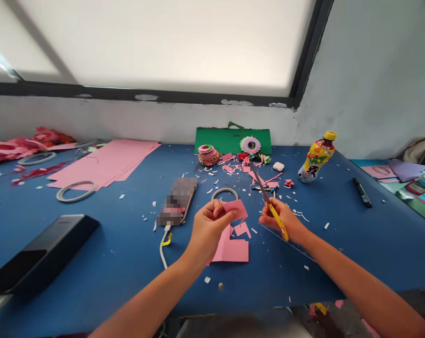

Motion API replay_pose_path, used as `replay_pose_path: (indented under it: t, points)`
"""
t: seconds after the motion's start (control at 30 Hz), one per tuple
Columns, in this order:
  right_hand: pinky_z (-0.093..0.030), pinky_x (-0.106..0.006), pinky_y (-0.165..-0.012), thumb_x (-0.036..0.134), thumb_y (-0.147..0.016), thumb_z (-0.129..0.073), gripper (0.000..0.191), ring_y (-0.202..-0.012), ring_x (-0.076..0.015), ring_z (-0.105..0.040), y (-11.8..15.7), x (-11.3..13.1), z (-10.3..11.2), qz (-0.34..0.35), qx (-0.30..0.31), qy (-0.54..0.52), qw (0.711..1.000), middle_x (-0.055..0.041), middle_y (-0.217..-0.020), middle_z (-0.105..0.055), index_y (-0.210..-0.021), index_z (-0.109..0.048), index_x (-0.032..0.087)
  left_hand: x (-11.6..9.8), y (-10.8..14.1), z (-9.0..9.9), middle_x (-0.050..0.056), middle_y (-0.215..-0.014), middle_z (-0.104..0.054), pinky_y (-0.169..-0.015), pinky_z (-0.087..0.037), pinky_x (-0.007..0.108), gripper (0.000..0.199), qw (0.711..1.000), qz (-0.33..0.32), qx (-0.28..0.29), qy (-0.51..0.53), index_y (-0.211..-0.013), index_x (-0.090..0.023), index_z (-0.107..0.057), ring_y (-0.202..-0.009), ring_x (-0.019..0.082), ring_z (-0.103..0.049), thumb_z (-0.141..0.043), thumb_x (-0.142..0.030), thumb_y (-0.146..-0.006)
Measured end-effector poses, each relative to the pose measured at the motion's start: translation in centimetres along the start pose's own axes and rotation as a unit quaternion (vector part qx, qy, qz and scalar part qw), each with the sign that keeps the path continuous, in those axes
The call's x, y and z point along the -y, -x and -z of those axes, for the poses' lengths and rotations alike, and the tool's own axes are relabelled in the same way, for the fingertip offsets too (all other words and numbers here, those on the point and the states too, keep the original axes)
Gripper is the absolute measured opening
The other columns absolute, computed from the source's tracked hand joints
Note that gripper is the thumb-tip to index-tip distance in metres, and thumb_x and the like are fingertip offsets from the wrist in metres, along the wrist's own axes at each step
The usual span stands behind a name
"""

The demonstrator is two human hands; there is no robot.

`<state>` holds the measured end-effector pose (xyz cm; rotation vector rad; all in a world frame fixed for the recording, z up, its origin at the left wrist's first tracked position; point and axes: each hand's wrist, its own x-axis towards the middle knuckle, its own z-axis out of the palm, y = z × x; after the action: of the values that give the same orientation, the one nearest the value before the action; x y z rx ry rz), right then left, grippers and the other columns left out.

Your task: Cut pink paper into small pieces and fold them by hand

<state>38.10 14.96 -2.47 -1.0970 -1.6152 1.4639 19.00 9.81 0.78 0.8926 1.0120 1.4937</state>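
At right hand [288,222], scissors [274,214] tip-first forward-left

On the table [127,286], the left hand [205,232] holds a piece [238,206] above a sheet [235,252], while the right hand [291,225] holds scissors [279,221] to its right. Left of the hands lies the phone [177,201], then a ring [71,200] at the near edge of the stacked papers [110,162], with a device [39,256] closer in front. Beyond the hands, scraps [228,168] lie before the board [222,136], a case [278,166] right of them, then the bottle [316,159] and, farthest right of these, the marker [362,192].
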Motion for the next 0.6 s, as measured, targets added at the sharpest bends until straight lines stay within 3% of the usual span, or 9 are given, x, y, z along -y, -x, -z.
replay_pose_path:
  t: [0.07, 0.2, 0.37, 0.6]
  points:
    - [-0.040, -0.021, -0.050, 0.042, -0.060, -0.076, 0.048, -0.056, -0.0075, -0.052, 0.9, 0.6, -1.9, 0.016, 0.029, -0.105, 0.994, 0.0035, -0.080, -0.059, -0.079, -0.037, 0.022, 0.3, 0.1, -0.2, -0.008, -0.055, -0.037, -0.050, -0.036, 0.015, 0.044, 1.000, 0.011, 0.011, -0.013, -0.058, -0.018, -0.028, -0.051, 0.004, -0.040, -0.071, -0.016, -0.064]
    - [-0.040, -0.020, -0.047, 0.038, -0.064, -0.075, 0.044, -0.053, -0.0066, -0.052, 2.1, 1.1, -3.8, 0.025, 0.030, -0.153, 0.987, 0.0030, -0.077, -0.060, -0.075, -0.036, 0.021, 0.8, 0.1, -0.5, -0.008, -0.054, -0.039, -0.049, -0.033, 0.016, 0.042, 0.999, 0.026, 0.017, -0.036, -0.058, -0.018, -0.028, -0.052, 0.005, -0.041, -0.071, -0.016, -0.062]
    - [-0.032, -0.018, -0.040, 0.040, -0.063, -0.076, 0.044, -0.046, -0.0045, -0.049, 1.7, 1.0, -3.8, -0.022, -0.035, -0.148, 0.988, 0.0055, -0.075, -0.056, -0.077, -0.039, 0.020, 0.9, 0.1, -0.7, -0.007, -0.055, -0.044, -0.051, -0.034, 0.016, 0.042, 0.998, 0.025, 0.014, -0.050, -0.058, -0.018, -0.028, -0.053, 0.005, -0.042, -0.070, -0.017, -0.062]
    - [-0.030, -0.019, -0.043, 0.034, -0.062, -0.077, 0.044, -0.049, -0.0060, -0.049, 1.6, 1.5, -3.5, -0.011, -0.040, -0.174, 0.984, 0.0058, -0.070, -0.058, -0.074, -0.036, 0.021, 1.2, 0.0, -0.7, -0.007, -0.055, -0.043, -0.049, -0.030, 0.016, 0.042, 0.997, 0.016, 0.015, -0.071, -0.059, -0.018, -0.028, -0.052, 0.005, -0.038, -0.070, -0.018, -0.062]
